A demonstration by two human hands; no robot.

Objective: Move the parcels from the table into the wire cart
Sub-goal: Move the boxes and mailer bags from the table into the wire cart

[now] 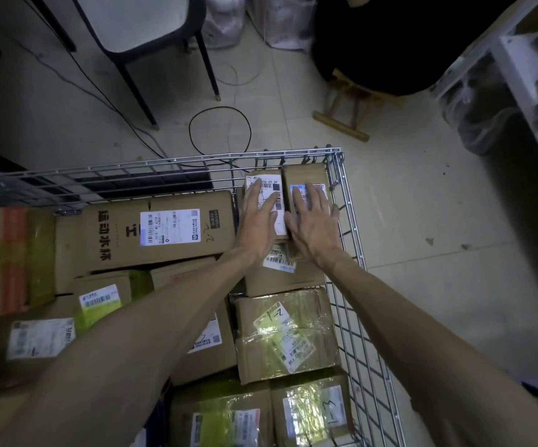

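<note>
Over the far right corner of a silver wire-mesh cart (351, 221), a person's left hand (258, 217) and right hand (314, 224) lie flat with fingers straight and spread, grasping nothing. Each presses on one of two touching boxes. The left is on a small brown parcel with a white barcode label (263, 183), the right on a small brown parcel with a blue-edged label (306, 174). Palms cover much of both labels, and the wrists hide the boxes' near ends.

Beside them lies a long brown carton printed with black characters (126, 233). A tape-wrapped cardboard box (287, 333) sits nearer. Forearms hide other cartons, and the frame cuts off the cart's left and near ends. Most label print is too dim to read.

The cart stands on a pale tiled floor (422, 204), near a looped black cable (219, 130), a black-legged chair (142, 24) and a wooden stool (342, 117). A blurred white shelf (525, 69) stands at right.
</note>
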